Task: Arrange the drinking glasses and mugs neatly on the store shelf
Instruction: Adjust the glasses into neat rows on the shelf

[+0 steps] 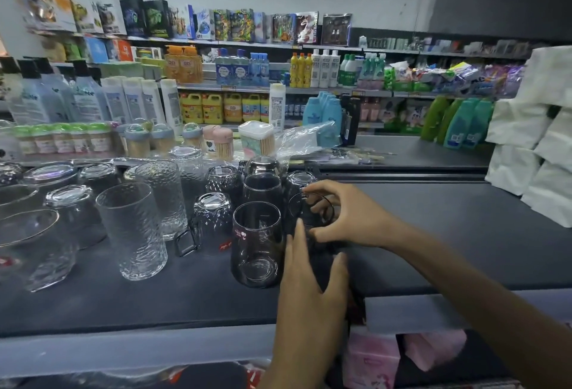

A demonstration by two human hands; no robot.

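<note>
A dark smoked glass (311, 218) stands upright on the grey shelf (464, 233), at the right end of a group of glasses. My right hand (343, 218) curls round its rim and far side. My left hand (312, 280) lies against its near side with fingers straight. A second smoked glass (257, 249) stands just left of it, with a third (263, 190) behind. Two tall textured clear tumblers (136, 230) and a small handled mug (210, 224) turned upside down stand further left.
More clear glasses and bowls (31, 243) crowd the shelf's left end. Toothpick jars (161, 141) and bottles (133, 103) line the back. White tissue packs (538, 141) are stacked at the right. Pink packs (374, 357) sit on the shelf below.
</note>
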